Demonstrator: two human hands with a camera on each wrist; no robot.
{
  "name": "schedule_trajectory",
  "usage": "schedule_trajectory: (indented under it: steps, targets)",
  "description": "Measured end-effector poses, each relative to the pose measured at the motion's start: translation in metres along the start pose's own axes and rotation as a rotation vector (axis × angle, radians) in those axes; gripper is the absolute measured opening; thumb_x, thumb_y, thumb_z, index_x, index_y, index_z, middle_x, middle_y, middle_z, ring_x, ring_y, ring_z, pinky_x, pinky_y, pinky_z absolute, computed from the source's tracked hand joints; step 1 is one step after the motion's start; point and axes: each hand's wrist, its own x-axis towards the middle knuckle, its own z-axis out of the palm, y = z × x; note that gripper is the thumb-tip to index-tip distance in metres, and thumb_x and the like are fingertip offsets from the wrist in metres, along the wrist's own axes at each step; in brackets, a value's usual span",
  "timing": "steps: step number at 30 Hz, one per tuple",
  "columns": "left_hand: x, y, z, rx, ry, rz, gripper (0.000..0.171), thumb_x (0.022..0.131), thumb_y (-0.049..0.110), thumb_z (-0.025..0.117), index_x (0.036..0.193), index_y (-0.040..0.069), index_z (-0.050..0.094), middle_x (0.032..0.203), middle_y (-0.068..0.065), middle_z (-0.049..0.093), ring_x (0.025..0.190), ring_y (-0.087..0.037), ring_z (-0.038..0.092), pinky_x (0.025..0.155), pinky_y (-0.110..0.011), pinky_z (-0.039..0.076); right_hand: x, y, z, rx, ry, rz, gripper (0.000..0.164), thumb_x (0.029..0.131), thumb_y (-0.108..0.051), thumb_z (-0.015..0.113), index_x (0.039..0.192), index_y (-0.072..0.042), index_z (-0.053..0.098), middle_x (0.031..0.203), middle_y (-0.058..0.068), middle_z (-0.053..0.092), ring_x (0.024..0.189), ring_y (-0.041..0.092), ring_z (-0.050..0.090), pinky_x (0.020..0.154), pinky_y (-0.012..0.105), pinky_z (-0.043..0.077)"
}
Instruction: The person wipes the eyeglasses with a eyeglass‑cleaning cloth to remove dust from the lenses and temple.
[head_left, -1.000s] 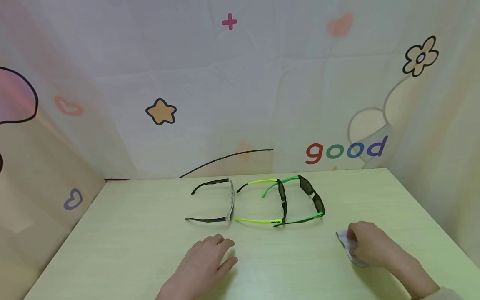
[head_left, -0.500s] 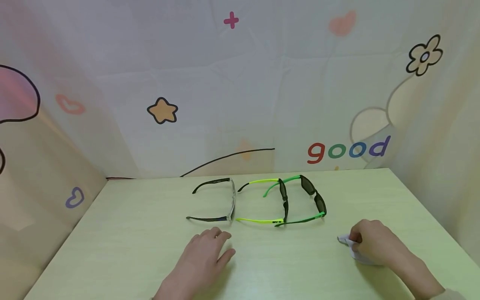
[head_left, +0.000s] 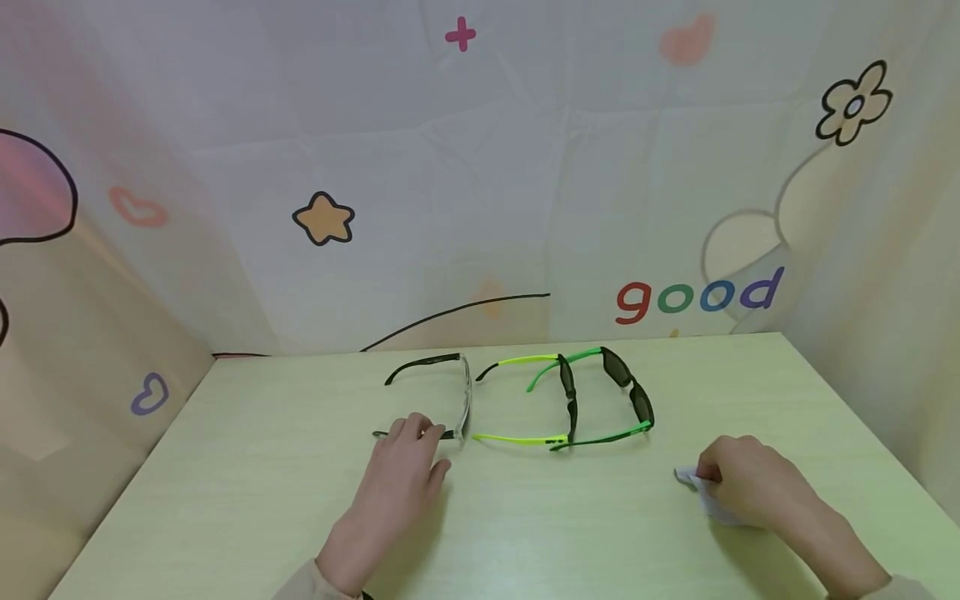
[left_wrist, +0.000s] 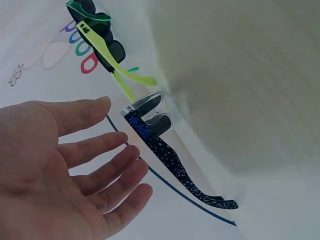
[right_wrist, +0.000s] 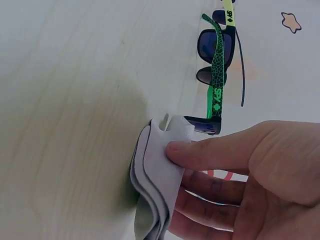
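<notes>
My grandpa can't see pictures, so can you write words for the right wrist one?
A right hand pinches a folded grey cloth at a pale table. Beyond it are green-armed sunglasses, with yellow-armed sunglasses cut off at the top edge.

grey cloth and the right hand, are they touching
Touching. The right wrist view shows it: the thumb of the right hand presses on the face of the folded grey cloth, with other fingers reaching behind it.

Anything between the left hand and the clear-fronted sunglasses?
Nothing visible. The left hand is right by the near temple of the clear-fronted sunglasses; the yellow-green-armed sunglasses lie to their right, outside that gap.
</notes>
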Motion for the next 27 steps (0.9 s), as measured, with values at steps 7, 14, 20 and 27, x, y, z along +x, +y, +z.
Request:
schedule_trajectory:
  steps: [7,14,20,27]
  targets:
    - [0.012,-0.009,0.010,-0.056,-0.042,-0.035,0.031,0.087,0.006,0.082,0.114,-0.002,0.071,0.103,-0.010,0.062,0.092,-0.029,0.058,0.073,-0.044,0.053,0.001,-0.006,-0.004,0.006,0.063,-0.037,0.013,0.082,0.004,0.073,0.083,-0.009,0.075,0.078,-0.002,0.065,0.069,0.017,0.054,0.059,0.037,0.050]
    - [0.023,-0.014,0.015,-0.079,-0.056,-0.038,0.022,0.085,0.003,0.083,0.106,0.002,0.075,0.092,-0.008,0.064,0.082,-0.027,0.060,0.067,-0.042,0.052,0.001,-0.018,-0.011,0.001,0.115,-0.069,0.012,0.082,0.002,0.077,0.089,-0.008,0.077,0.081,-0.002,0.068,0.073,0.017,0.060,0.064,0.042,0.054]
    - [0.030,-0.013,0.017,-0.087,-0.062,-0.024,0.018,0.084,0.000,0.083,0.099,0.004,0.076,0.084,-0.005,0.062,0.073,-0.022,0.058,0.059,-0.035,0.050,-0.001,-0.031,-0.013,0.013,0.152,-0.082,0.012,0.083,0.000,0.078,0.091,-0.010,0.079,0.078,-0.004,0.066,0.071,0.015,0.055,0.062,0.036,0.050]
    - [0.034,-0.012,0.019,-0.107,-0.061,-0.024,0.013,0.083,-0.002,0.082,0.091,0.006,0.076,0.079,-0.002,0.061,0.070,-0.018,0.059,0.058,-0.029,0.050,-0.003,-0.043,-0.013,0.029,0.199,-0.104,0.014,0.082,0.000,0.079,0.094,-0.008,0.079,0.077,-0.005,0.067,0.069,0.013,0.055,0.060,0.034,0.049]
